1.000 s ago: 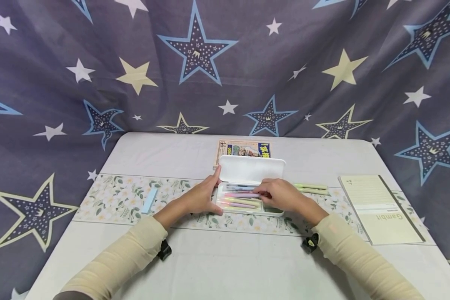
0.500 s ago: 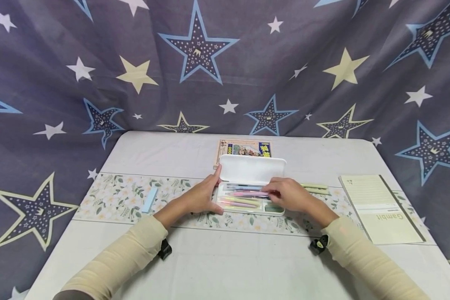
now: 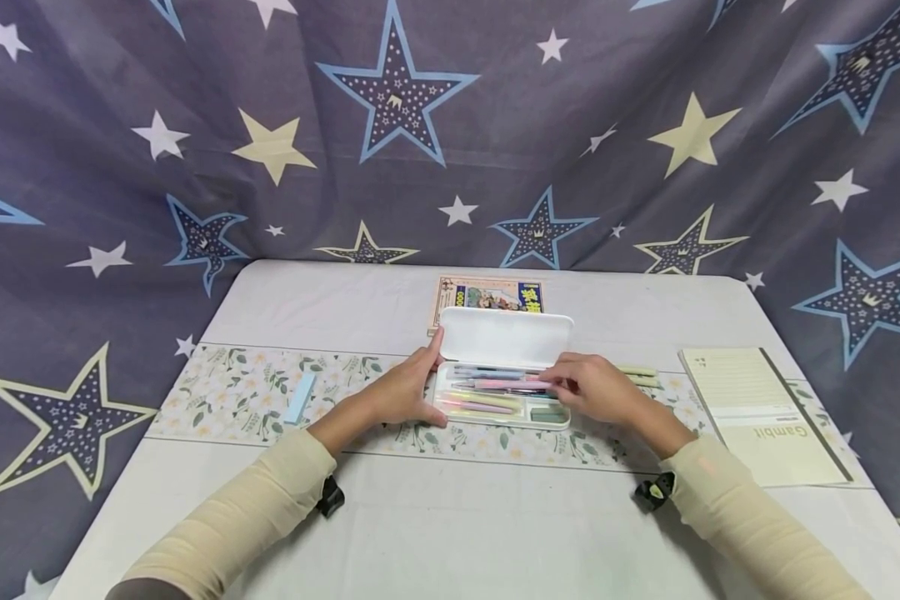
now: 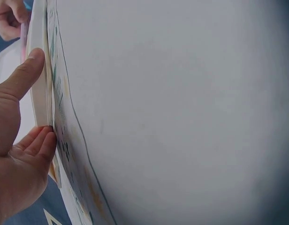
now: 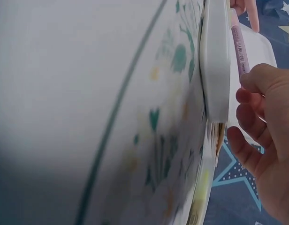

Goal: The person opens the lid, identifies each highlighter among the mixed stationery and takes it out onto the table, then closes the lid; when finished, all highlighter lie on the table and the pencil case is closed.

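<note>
A white pencil case [image 3: 450, 422] lies with its lid [image 3: 506, 336] raised at the back and several pens and pale highlighters [image 3: 483, 402] inside. My left hand [image 3: 401, 392] holds the case's left end, with the thumb [image 4: 27, 70] against the front wall and the other fingers around the end. Between thumb and fingertips my right hand [image 3: 592, 388] pinches the right end of a pink pen [image 5: 240, 47]. The pen lies lengthwise over the others, raised above the case's rim in the right wrist view. A dark green block [image 3: 546, 414] sits in the front right compartment.
Behind the lid lies a colourful printed booklet [image 3: 487, 293]. Light green pens [image 3: 640, 372] rest just right of the case, partly behind my right hand. A cream notebook [image 3: 765, 417] is farther right, a light blue strip [image 3: 300, 398] to the left, on the floral table runner [image 3: 217, 396].
My right hand has shifted to the right with the pink pen, which now lies higher over the other pens. The green block has come into view. The left hand stays in place.
</note>
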`<state>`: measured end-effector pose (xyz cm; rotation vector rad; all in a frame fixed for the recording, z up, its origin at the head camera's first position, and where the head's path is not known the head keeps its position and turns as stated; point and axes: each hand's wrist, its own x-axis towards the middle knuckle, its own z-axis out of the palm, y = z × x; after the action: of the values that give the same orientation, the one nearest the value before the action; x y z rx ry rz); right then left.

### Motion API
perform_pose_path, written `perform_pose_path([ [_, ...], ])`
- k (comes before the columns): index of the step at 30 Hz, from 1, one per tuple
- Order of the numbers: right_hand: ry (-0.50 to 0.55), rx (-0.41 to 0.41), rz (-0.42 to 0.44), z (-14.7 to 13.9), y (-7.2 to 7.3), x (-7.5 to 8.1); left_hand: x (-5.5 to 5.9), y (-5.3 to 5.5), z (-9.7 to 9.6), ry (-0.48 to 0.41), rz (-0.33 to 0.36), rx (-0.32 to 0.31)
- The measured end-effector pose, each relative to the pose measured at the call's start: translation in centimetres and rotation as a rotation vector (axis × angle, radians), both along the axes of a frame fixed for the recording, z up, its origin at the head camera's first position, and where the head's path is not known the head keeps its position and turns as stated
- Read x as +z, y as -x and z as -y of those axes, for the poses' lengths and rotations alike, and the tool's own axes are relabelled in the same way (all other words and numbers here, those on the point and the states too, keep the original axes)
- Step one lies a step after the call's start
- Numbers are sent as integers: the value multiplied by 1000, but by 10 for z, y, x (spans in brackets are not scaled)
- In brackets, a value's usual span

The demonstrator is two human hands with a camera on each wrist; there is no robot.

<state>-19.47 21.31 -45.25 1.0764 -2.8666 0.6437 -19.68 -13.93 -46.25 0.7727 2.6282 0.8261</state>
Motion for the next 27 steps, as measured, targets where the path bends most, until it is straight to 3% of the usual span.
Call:
perform_pose_path([
  [14,86,-35,-62,-36,-4,0,-1,1,0,-1,-2,3],
  [27,85,-90,-152,-78,-13,-2,-1,1,0,-6,-2,-2],
])
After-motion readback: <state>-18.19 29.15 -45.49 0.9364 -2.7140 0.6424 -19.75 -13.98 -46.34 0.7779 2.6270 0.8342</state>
